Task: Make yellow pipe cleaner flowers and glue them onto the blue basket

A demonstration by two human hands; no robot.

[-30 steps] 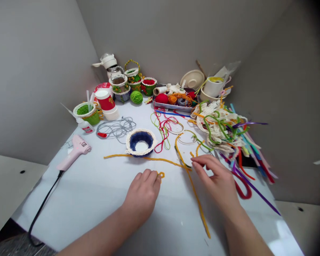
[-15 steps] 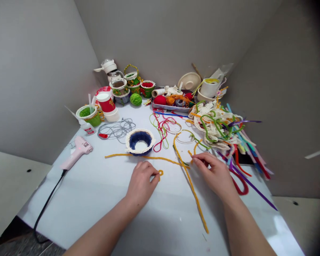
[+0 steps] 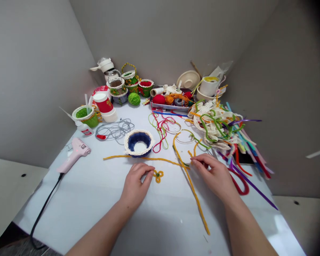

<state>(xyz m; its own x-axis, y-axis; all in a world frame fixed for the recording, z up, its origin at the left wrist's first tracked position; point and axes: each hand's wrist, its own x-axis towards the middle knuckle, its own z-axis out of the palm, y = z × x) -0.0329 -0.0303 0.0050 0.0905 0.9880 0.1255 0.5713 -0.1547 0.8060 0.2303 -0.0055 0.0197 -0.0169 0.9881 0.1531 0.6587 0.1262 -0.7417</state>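
My left hand point(image 3: 136, 185) rests on the white table point(image 3: 101, 199), its fingertips touching a small yellow pipe-cleaner flower point(image 3: 158, 175). My right hand point(image 3: 214, 174) lies to the right, fingers pinched at a short yellow pipe-cleaner piece point(image 3: 194, 153) where two long yellow pipe cleaners point(image 3: 194, 193) cross. One long yellow pipe cleaner point(image 3: 117, 156) runs left under a small blue basket with white lace rim point(image 3: 139, 143), just beyond my left hand.
A pink glue gun point(image 3: 74, 154) with a black cord lies at the left. Grey cord point(image 3: 114, 129), a glue bottle point(image 3: 83, 127), cups and decorated baskets point(image 3: 128, 83) stand at the back. A pile of lace and coloured pipe cleaners point(image 3: 221, 128) fills the right; a tray of yarn point(image 3: 173, 100) sits behind.
My left hand has drawn back a little, uncovering the small yellow flower shape. My right hand shifted slightly left and closed its fingers on the short yellow piece.
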